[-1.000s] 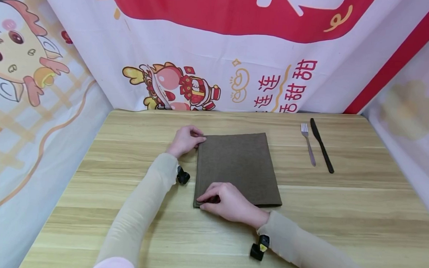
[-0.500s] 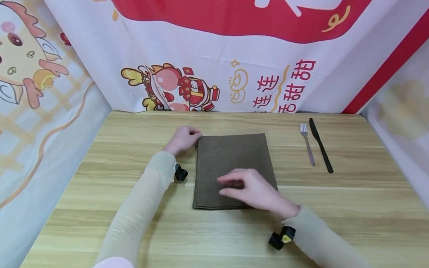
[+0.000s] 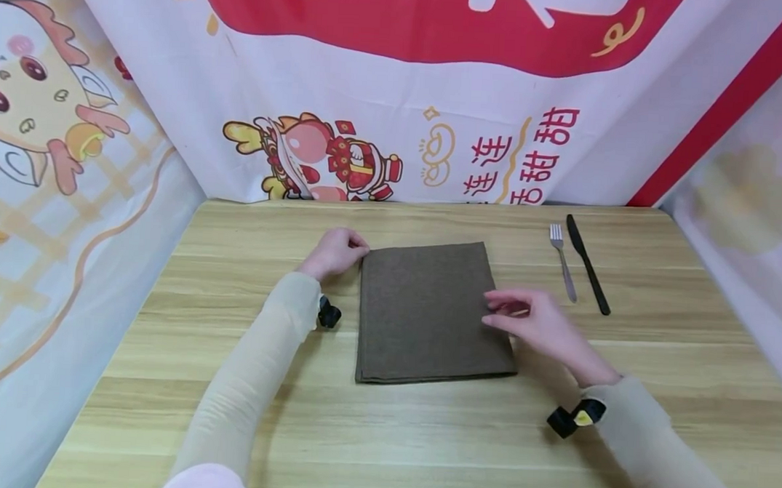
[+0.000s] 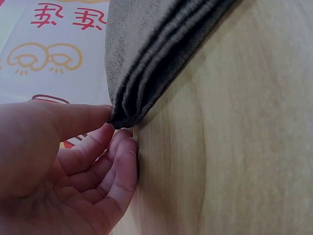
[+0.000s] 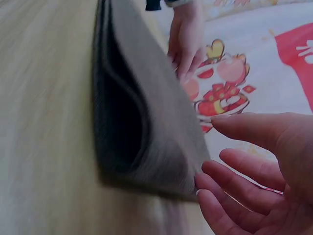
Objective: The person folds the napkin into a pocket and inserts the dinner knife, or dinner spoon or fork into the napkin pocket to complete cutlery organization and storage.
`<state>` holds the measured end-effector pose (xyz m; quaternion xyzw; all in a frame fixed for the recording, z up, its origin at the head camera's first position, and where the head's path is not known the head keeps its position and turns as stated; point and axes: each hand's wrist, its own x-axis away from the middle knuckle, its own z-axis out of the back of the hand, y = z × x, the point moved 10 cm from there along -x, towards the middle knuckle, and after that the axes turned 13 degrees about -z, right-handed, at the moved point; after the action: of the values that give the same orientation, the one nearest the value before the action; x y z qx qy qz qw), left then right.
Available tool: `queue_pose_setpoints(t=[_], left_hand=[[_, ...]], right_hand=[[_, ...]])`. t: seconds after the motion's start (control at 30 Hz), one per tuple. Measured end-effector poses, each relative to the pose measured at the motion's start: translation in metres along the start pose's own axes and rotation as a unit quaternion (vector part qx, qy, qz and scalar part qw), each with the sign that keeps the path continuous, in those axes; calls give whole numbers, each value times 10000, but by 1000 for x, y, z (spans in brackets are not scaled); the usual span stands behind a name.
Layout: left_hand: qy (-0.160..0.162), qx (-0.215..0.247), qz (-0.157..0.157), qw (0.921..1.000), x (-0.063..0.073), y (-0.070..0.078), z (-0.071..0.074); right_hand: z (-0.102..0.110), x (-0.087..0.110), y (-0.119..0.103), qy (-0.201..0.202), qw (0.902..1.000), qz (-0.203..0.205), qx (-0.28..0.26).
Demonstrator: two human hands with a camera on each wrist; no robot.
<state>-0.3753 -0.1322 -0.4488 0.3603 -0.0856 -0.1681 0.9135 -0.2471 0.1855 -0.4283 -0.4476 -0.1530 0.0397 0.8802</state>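
A dark brown cloth napkin [image 3: 430, 318], folded into a near-square, lies on the wooden table. At its far left corner my left hand [image 3: 337, 253] pinches the cloth between thumb and fingers. The left wrist view shows several stacked layers of the napkin [image 4: 146, 63] ending at the thumb tip. Over the right edge hovers my right hand [image 3: 545, 325], fingers loosely bent with a gap between thumb and fingertips, holding nothing. From the right wrist, the open fold of the napkin [image 5: 161, 107] shows beside the relaxed fingers [image 5: 239, 186].
To the right of the napkin lie a fork [image 3: 563, 262] with a grey handle and a black knife [image 3: 588, 266], side by side. A printed white and red cloth [image 3: 396, 128] hangs behind the table [image 3: 234, 226]. More printed cloth hangs at both sides.
My right hand has left the napkin's near left corner and moved right and away from me to its right edge. My left hand stays at the far left corner.
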Motion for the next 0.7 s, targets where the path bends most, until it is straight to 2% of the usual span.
queue_pose_setpoints(t=[0.17, 0.33, 0.5, 0.7], left_hand=[[-22, 130, -150, 9998, 0, 3, 0], [-78, 142, -263, 9995, 1, 4, -1], [12, 132, -303, 9995, 0, 3, -3], [241, 146, -284, 9992, -1, 2, -2]], right_hand=[[8, -4, 20, 134, 9994, -287, 157], [16, -17, 31, 312, 9984, -460, 89], [14, -26, 43, 105, 9961, -873, -8], [6, -24, 47, -155, 9940, -1081, 1]])
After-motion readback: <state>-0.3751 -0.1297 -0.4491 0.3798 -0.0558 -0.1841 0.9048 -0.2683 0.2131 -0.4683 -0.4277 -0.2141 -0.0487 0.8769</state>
